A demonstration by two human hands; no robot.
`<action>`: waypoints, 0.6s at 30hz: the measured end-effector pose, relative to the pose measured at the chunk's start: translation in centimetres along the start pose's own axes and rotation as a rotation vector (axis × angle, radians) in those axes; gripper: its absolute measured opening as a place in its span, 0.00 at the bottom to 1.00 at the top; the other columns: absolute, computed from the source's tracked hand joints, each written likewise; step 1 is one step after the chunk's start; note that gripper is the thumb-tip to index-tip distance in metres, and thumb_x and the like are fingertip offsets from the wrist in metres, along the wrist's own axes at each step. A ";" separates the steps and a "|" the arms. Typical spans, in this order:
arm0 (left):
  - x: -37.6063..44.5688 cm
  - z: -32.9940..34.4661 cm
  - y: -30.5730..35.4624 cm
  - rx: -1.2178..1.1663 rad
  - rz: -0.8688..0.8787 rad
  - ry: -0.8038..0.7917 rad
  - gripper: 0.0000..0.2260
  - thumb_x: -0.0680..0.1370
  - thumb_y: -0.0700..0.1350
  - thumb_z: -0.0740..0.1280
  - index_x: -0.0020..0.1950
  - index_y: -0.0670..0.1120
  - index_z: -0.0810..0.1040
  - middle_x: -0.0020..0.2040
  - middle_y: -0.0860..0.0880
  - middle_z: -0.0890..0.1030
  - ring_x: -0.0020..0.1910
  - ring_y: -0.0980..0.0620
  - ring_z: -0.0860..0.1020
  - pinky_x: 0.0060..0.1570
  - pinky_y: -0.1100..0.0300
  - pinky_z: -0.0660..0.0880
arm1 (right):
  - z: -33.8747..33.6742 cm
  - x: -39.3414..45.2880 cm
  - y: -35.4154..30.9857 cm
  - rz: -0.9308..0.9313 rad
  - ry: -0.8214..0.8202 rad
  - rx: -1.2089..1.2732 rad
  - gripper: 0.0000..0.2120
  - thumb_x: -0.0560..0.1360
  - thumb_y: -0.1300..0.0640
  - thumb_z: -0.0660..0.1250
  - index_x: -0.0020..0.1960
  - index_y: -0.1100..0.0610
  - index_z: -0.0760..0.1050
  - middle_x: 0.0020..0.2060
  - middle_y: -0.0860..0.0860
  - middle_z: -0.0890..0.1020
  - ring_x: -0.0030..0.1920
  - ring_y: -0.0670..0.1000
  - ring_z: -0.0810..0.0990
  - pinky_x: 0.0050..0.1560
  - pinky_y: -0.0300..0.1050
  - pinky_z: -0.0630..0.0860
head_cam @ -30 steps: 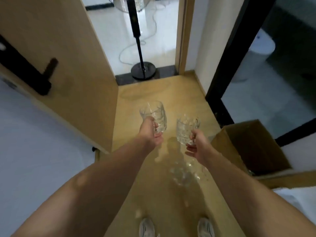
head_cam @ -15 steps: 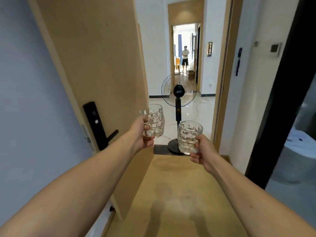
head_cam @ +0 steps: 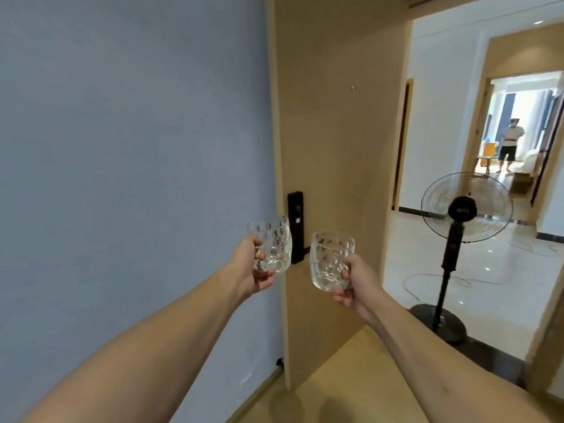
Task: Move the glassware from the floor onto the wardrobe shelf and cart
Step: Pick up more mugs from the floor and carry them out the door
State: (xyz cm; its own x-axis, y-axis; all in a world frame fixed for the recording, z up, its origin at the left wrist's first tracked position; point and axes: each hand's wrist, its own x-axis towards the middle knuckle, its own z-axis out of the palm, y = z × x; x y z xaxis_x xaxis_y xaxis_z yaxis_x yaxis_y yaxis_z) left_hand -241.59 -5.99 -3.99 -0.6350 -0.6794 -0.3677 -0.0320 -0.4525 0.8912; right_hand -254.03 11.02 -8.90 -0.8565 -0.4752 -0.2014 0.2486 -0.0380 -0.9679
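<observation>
From the head view, the left hand point(head_cam: 248, 267) grips a dimpled glass mug point(head_cam: 271, 244) by what seems to be its handle, held upright, mouth up, before the grey wall point(head_cam: 122, 148). The right hand point(head_cam: 355, 280) grips a second glass mug point(head_cam: 329, 259), also upright, beside the wooden door point(head_cam: 335, 117), with a pedestal fan point(head_cam: 464, 209) beyond.

The wooden floor point(head_cam: 351, 377) is showing at the bottom of the view, two soft shadows lying across it. Beyond the dark threshold point(head_cam: 488, 349), a glossy pale tiled floor point(head_cam: 503, 285) is carrying the standing fan point(head_cam: 462, 209) on its round black base (a thin cable, probably the fan's, is curling nearby).
</observation>
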 end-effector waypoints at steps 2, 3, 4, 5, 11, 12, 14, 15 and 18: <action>-1.6 -4.0 1.3 -0.045 0.039 0.068 0.11 0.75 0.50 0.63 0.35 0.47 0.66 0.45 0.45 0.74 0.45 0.42 0.77 0.41 0.54 0.77 | 3.6 -0.9 -0.1 0.005 -0.085 -0.011 0.11 0.77 0.50 0.61 0.38 0.52 0.69 0.34 0.49 0.70 0.29 0.52 0.69 0.31 0.43 0.72; -2.6 -6.1 1.9 -0.062 0.052 0.102 0.11 0.75 0.50 0.63 0.36 0.47 0.67 0.47 0.44 0.74 0.45 0.41 0.78 0.43 0.53 0.78 | 5.6 -1.6 -0.1 0.010 -0.131 -0.015 0.12 0.77 0.50 0.61 0.37 0.52 0.68 0.34 0.50 0.69 0.29 0.52 0.69 0.31 0.42 0.71; -3.6 -8.4 2.4 -0.077 0.065 0.137 0.11 0.74 0.50 0.63 0.36 0.47 0.67 0.48 0.44 0.74 0.45 0.41 0.78 0.45 0.52 0.79 | 7.6 -2.3 0.0 0.014 -0.179 -0.021 0.13 0.77 0.50 0.61 0.36 0.52 0.67 0.33 0.50 0.68 0.29 0.52 0.68 0.30 0.42 0.70; -4.7 -10.6 2.9 -0.092 0.079 0.171 0.11 0.74 0.51 0.64 0.35 0.47 0.68 0.49 0.43 0.75 0.45 0.41 0.78 0.48 0.51 0.79 | 9.6 -3.2 0.1 0.019 -0.226 -0.024 0.13 0.77 0.49 0.61 0.35 0.52 0.66 0.32 0.51 0.68 0.29 0.52 0.68 0.30 0.41 0.70; -13.4 -24.7 4.4 -0.156 0.150 0.366 0.12 0.76 0.51 0.63 0.37 0.46 0.69 0.51 0.40 0.76 0.47 0.42 0.79 0.55 0.48 0.79 | 22.3 -11.1 2.0 0.052 -0.438 -0.078 0.11 0.75 0.49 0.61 0.36 0.51 0.66 0.34 0.51 0.69 0.28 0.52 0.71 0.29 0.41 0.73; -15.3 -27.3 4.4 -0.161 0.161 0.404 0.11 0.76 0.52 0.63 0.38 0.46 0.69 0.52 0.39 0.76 0.47 0.42 0.79 0.56 0.48 0.79 | 24.5 -12.9 2.7 0.063 -0.483 -0.090 0.11 0.75 0.49 0.61 0.36 0.51 0.65 0.34 0.51 0.69 0.28 0.52 0.71 0.28 0.40 0.74; -19.3 -32.5 4.4 -0.169 0.172 0.484 0.11 0.76 0.52 0.63 0.39 0.46 0.70 0.53 0.38 0.77 0.47 0.43 0.79 0.55 0.48 0.80 | 28.7 -17.1 4.2 0.086 -0.567 -0.110 0.12 0.75 0.48 0.61 0.36 0.51 0.65 0.34 0.51 0.70 0.29 0.52 0.71 0.30 0.41 0.74; -21.4 -35.1 4.4 -0.177 0.180 0.523 0.11 0.76 0.52 0.64 0.39 0.46 0.71 0.53 0.39 0.77 0.46 0.43 0.79 0.54 0.48 0.80 | 30.7 -19.3 5.0 0.097 -0.605 -0.115 0.12 0.75 0.49 0.61 0.36 0.51 0.64 0.34 0.52 0.69 0.29 0.52 0.71 0.31 0.41 0.74; -28.0 -42.7 4.0 -0.225 0.239 0.622 0.09 0.76 0.51 0.64 0.43 0.46 0.72 0.51 0.42 0.76 0.45 0.43 0.79 0.52 0.49 0.79 | 36.7 -26.2 7.2 0.129 -0.722 -0.133 0.13 0.75 0.50 0.61 0.34 0.52 0.65 0.33 0.53 0.70 0.29 0.53 0.72 0.32 0.43 0.74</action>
State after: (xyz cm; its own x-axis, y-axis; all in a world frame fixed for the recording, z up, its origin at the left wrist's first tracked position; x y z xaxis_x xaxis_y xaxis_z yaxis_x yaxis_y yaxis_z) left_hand -190.92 -13.43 -1.47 -0.0437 -0.9490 -0.3123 0.2566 -0.3128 0.9145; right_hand -213.19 -9.08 -5.10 -0.3028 -0.9296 -0.2103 0.2312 0.1424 -0.9624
